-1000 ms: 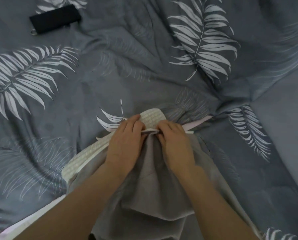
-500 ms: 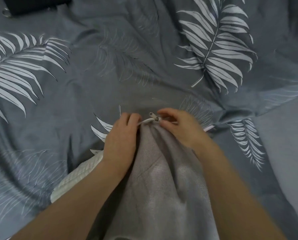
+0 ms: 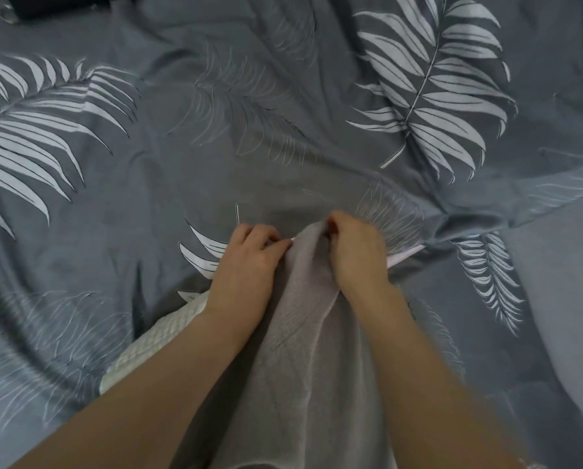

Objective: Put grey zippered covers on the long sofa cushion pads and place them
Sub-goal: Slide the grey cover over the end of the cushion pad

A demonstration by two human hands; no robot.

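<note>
A grey zippered cover [image 3: 303, 350] lies lengthwise between my forearms on the bed. It wraps a long cream quilted cushion pad [image 3: 154, 346], whose left edge shows beside my left forearm. My left hand [image 3: 249, 269] pinches the cover's far end from the left. On the right of that end, my right hand [image 3: 354, 252] grips the cover with curled fingers. The zip pull is hidden under my fingers.
A grey bedsheet with white palm-leaf prints [image 3: 428, 96] covers the bed all around. A black object [image 3: 56, 5] lies at the top left edge. Plain grey fabric [image 3: 560, 299] lies at the right.
The pad's far end, bare a second ago, is now inside the grey cover. The zip pull seen half a second ago is now hidden under my fingers. The view tilted forward.
</note>
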